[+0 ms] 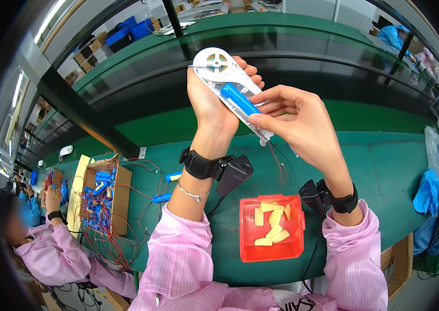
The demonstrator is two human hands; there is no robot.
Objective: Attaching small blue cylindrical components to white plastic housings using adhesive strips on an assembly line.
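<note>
My left hand [210,111] is raised over the bench, palm up, with its fingers wrapped round a white plastic housing [231,76]. The housing has a round end with a slotted, copper-coloured centre, and a long tray-like body that slants down to the right. Along that body lies a blue cylindrical battery [239,99]. Thumb and fingers of my right hand [298,115] pinch the battery's lower end, against the housing. Thin red and dark wires [280,161] hang below the housing's lower tip; where they attach is hidden.
A red bin [245,251] with several pale yellow pieces [275,231] stands on the green bench [364,171]. Left of it are loose blue batteries [162,198] and a cardboard box [122,199] of wired ones. A dark conveyor [142,67] runs behind. Co-workers sit at both sides.
</note>
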